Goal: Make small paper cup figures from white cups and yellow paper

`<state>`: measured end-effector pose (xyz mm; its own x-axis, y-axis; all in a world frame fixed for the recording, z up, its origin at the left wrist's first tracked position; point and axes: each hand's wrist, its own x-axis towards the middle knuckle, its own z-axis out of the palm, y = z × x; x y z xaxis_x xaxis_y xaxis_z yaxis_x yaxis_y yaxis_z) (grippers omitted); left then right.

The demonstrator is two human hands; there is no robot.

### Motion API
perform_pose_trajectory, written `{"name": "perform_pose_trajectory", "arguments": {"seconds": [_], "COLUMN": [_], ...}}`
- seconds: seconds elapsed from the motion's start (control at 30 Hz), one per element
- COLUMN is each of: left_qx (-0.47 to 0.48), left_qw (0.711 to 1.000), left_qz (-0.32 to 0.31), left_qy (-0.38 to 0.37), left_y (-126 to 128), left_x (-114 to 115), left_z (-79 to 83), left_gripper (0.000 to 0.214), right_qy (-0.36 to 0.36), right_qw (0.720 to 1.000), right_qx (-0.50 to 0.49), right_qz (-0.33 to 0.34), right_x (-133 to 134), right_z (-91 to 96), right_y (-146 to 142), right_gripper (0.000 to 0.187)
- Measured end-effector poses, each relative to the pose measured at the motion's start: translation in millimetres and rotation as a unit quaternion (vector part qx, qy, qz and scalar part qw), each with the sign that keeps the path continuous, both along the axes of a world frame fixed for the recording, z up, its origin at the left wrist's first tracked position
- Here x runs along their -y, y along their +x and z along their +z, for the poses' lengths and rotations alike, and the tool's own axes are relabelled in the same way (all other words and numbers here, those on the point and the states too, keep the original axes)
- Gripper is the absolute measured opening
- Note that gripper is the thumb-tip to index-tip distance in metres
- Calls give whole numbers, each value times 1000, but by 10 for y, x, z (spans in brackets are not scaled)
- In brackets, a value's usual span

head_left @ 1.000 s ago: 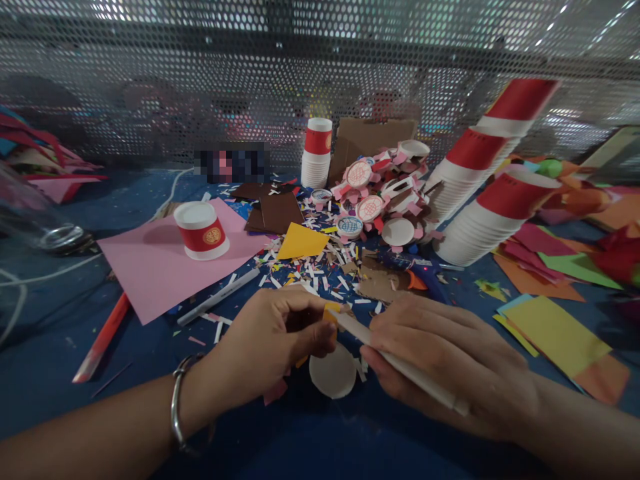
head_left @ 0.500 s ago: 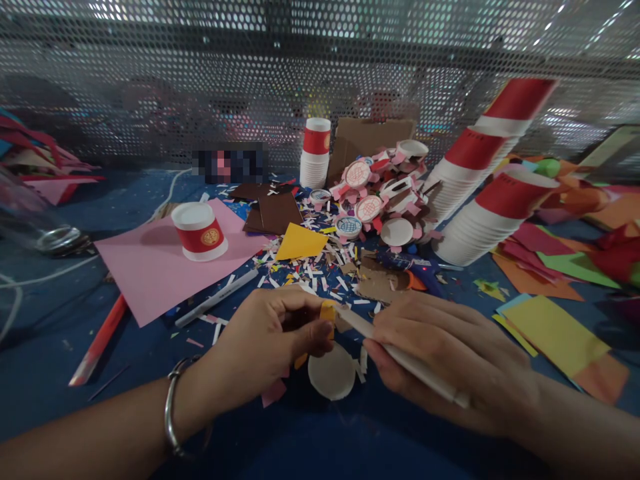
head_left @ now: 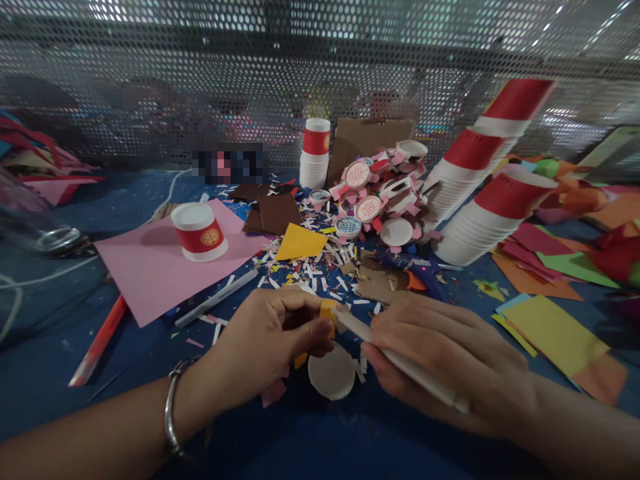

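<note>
My left hand (head_left: 285,330) pinches a small yellow-orange piece of paper (head_left: 327,311) between thumb and fingers. In my right hand (head_left: 445,357) is a slim white pen-like stick (head_left: 415,370), gripped along its length, whose tip meets the paper or lies right beside it. A round whitish disc (head_left: 332,373) lies on the blue table just below my fingers. Pink paper scraps (head_left: 274,390) show under my left hand, partly hidden by it.
A white-and-red paper cup (head_left: 199,232) stands on a pink sheet (head_left: 145,280). Behind are a heap of paper-trimmed discs (head_left: 369,208), stacked cups (head_left: 470,233) and a blue glue gun (head_left: 425,273). Snippets (head_left: 313,273) litter the middle; coloured papers (head_left: 560,333) lie right. A perforated screen (head_left: 150,100) closes the back.
My right hand and the white stick have shifted very slightly at the yellow-orange paper. My left hand keeps its pinch and place.
</note>
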<state>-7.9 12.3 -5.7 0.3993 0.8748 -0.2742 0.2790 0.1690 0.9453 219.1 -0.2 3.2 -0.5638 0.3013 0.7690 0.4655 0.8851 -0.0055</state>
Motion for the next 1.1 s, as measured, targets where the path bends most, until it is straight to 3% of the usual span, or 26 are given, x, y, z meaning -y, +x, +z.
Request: {"name": "perform_pose_trajectory", "arguments": {"seconds": [0.53, 0.73, 1.1], "left_qx": [13, 9, 4], "left_qw": [1000, 999, 1000], "left_qz": [-21, 5, -9], "left_qy": [-12, -35, -5], "left_y": [-8, 5, 10], "left_x": [-5, -10, 20], "left_z": [-59, -39, 2], "left_gripper": [25, 26, 26], "right_qy": [-3, 4, -11], "right_qw": [1000, 1000, 1000], "right_qx": [8, 8, 9], "right_qz": [-10, -10, 4], "right_x": [8, 27, 15], "right_z": [-4, -5, 3], "right_y": [-2, -20, -13], "right_gripper": [5, 8, 9]}}
